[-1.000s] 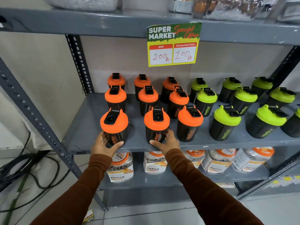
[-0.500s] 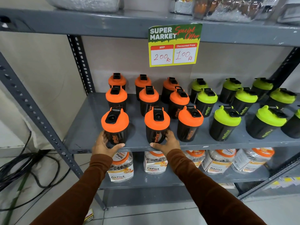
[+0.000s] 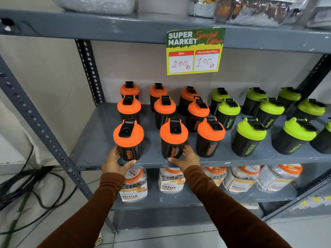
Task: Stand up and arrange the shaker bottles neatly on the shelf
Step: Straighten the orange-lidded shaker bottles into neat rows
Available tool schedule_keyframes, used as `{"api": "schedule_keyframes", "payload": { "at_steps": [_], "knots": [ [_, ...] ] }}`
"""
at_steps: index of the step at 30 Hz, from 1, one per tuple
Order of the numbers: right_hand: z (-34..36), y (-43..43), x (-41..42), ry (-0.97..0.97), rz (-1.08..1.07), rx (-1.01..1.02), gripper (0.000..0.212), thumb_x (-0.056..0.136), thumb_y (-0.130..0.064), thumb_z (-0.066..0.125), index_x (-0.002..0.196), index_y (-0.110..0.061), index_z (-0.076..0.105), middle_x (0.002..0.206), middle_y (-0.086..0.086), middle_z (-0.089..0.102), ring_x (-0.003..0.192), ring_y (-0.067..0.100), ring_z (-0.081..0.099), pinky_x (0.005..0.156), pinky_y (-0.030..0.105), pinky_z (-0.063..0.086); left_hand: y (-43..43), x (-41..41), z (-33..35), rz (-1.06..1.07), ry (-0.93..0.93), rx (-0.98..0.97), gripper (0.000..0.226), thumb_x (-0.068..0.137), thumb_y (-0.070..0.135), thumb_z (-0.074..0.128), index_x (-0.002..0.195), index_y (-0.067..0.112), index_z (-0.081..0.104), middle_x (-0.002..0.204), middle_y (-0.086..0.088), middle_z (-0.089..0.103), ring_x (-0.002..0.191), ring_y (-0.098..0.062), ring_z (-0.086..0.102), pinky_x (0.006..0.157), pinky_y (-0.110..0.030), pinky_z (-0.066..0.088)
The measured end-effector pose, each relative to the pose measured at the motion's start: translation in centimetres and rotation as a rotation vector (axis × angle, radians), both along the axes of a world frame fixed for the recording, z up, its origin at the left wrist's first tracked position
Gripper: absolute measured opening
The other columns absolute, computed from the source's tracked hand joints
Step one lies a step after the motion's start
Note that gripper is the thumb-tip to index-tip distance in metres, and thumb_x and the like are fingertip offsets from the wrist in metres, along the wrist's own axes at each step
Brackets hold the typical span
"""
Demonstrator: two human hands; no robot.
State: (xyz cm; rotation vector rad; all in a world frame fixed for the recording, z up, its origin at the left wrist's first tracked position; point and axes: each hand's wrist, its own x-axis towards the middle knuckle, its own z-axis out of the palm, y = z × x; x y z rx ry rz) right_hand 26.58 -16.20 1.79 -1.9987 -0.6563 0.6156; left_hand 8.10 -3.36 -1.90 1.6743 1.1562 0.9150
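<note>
Black shaker bottles stand upright on the grey shelf [image 3: 93, 140], orange-lidded ones on the left and green-lidded ones on the right, in rows running front to back. My left hand [image 3: 114, 162] wraps the base of the front-left orange bottle [image 3: 129, 138]. My right hand [image 3: 186, 158] cups the base of the front-middle orange bottle [image 3: 172, 138]. Beside it stands a third front orange bottle [image 3: 209, 136]. The nearest green bottle [image 3: 249, 136] is further right.
A price sign [image 3: 194, 51] hangs from the upper shelf above the bottles. Clear jars [image 3: 133, 183] fill the shelf below. A slotted upright post [image 3: 41, 129] runs down the left. Black cables [image 3: 26, 187] lie on the floor at left.
Both hands stay on the same two front bottles. The bottles have hardly shifted; the view has drifted slightly.
</note>
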Motion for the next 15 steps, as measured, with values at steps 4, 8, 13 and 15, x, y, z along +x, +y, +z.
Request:
{"api": "schedule_keyframes", "payload": {
  "at_steps": [4,8,13,15],
  "knots": [
    [0.04,-0.04,0.01,-0.001,-0.001,-0.010,0.069,0.067,-0.014,0.080,0.125,-0.008,0.044,0.133,0.014,0.053,0.126,0.028,0.047,0.108,0.041,0.038,-0.30,0.06,0.07,0.027,0.019,0.018,0.077,0.060,0.011,0.082,0.126,0.008,0.043,0.130,-0.018,0.053,0.118,-0.032,0.051,0.101,-0.048,0.041],
    [0.02,0.04,0.06,0.001,-0.004,-0.011,0.068,0.067,-0.015,0.080,0.125,-0.008,0.044,0.134,0.013,0.053,0.126,0.028,0.047,0.109,0.042,0.038,-0.24,0.06,0.06,0.027,0.029,0.016,0.078,0.060,0.012,0.081,0.127,0.008,0.042,0.131,-0.019,0.052,0.119,-0.031,0.050,0.101,-0.049,0.041],
    [-0.25,0.20,0.22,0.007,-0.005,-0.017,0.070,0.066,-0.016,0.081,0.125,-0.009,0.044,0.134,0.014,0.053,0.126,0.029,0.047,0.109,0.043,0.038,-0.24,0.10,-0.03,0.029,0.031,0.013,0.078,0.060,0.011,0.081,0.127,0.008,0.042,0.131,-0.019,0.051,0.120,-0.032,0.049,0.101,-0.049,0.040],
    [-0.26,0.05,0.02,-0.006,-0.006,-0.014,0.070,0.065,-0.016,0.081,0.125,-0.010,0.044,0.133,0.015,0.052,0.126,0.029,0.047,0.109,0.042,0.038,-0.24,0.04,0.15,0.017,0.024,0.008,0.082,0.058,0.011,0.082,0.129,0.009,0.040,0.133,-0.018,0.050,0.121,-0.032,0.048,0.102,-0.050,0.040]
  ]
}}
